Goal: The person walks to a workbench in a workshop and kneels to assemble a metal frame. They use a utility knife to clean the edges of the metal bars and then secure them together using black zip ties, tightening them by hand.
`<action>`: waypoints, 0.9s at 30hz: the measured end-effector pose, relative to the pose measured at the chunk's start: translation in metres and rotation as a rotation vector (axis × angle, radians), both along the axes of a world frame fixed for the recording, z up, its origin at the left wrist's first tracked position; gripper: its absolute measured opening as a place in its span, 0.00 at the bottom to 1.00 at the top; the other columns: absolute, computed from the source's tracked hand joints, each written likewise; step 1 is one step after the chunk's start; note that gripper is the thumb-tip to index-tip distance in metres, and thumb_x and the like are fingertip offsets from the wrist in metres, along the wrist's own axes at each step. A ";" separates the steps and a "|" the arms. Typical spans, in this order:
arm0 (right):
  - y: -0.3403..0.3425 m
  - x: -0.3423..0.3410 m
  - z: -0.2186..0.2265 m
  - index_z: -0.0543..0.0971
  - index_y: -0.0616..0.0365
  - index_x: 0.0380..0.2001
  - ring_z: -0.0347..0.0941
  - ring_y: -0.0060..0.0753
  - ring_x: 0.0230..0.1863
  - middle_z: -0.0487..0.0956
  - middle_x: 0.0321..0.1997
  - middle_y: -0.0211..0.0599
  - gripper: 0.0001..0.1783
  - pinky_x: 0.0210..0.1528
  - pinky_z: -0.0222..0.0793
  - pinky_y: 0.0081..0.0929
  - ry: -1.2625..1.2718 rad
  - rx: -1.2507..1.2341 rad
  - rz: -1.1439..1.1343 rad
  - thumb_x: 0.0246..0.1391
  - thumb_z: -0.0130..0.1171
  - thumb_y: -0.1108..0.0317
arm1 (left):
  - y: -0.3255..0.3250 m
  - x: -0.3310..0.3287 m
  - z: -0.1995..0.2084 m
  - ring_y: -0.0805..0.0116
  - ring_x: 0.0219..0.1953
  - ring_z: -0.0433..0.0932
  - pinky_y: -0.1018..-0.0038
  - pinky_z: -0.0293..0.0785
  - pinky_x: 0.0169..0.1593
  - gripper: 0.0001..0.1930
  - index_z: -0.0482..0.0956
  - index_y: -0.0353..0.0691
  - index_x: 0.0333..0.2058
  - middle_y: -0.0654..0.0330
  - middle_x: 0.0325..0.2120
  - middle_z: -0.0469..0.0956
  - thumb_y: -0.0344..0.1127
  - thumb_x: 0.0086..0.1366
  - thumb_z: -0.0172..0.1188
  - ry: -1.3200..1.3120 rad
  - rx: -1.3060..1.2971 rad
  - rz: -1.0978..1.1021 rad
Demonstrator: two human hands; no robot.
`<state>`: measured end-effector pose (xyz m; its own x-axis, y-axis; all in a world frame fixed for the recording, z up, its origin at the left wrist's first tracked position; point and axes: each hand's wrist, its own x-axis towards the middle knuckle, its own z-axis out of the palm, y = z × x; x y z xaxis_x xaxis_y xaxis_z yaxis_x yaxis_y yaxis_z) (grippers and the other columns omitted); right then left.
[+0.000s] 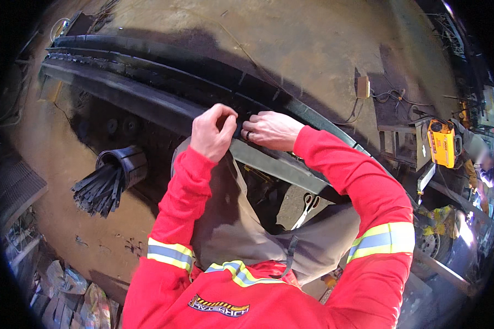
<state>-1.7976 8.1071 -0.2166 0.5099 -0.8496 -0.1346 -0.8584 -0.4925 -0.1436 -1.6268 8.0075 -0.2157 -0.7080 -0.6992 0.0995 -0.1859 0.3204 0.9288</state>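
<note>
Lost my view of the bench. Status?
Left hand and right hand pinching at the long black strip. Scissors lying nearby. Nothing blocking.

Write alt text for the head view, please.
Both hands, left and right, pinch a small dark part on a long black beam. A tube of black strips and scissors lie nearby.
</note>
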 end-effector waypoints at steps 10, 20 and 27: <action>-0.002 -0.007 -0.014 0.77 0.60 0.31 0.75 0.39 0.38 0.76 0.34 0.37 0.08 0.38 0.74 0.35 -0.192 -0.017 -0.012 0.50 0.53 0.68 | 0.004 0.000 0.001 0.85 0.23 0.65 0.84 0.62 0.27 0.04 0.77 0.34 0.35 0.71 0.21 0.70 0.27 0.64 0.55 -0.106 0.146 0.004; 0.001 -0.007 -0.015 0.76 0.56 0.30 0.71 0.36 0.35 0.73 0.29 0.33 0.08 0.36 0.71 0.34 -0.173 0.052 -0.032 0.45 0.57 0.65 | 0.005 0.000 0.003 0.73 0.21 0.74 0.76 0.70 0.28 0.04 0.77 0.33 0.32 0.58 0.18 0.75 0.27 0.60 0.57 -0.120 0.055 -0.045; 0.015 -0.007 -0.015 0.75 0.58 0.31 0.72 0.40 0.35 0.72 0.29 0.37 0.08 0.37 0.71 0.36 -0.350 0.017 -0.191 0.45 0.58 0.69 | 0.006 0.004 -0.003 0.69 0.24 0.77 0.74 0.72 0.31 0.06 0.78 0.34 0.35 0.56 0.24 0.78 0.27 0.59 0.57 -0.198 -0.042 -0.182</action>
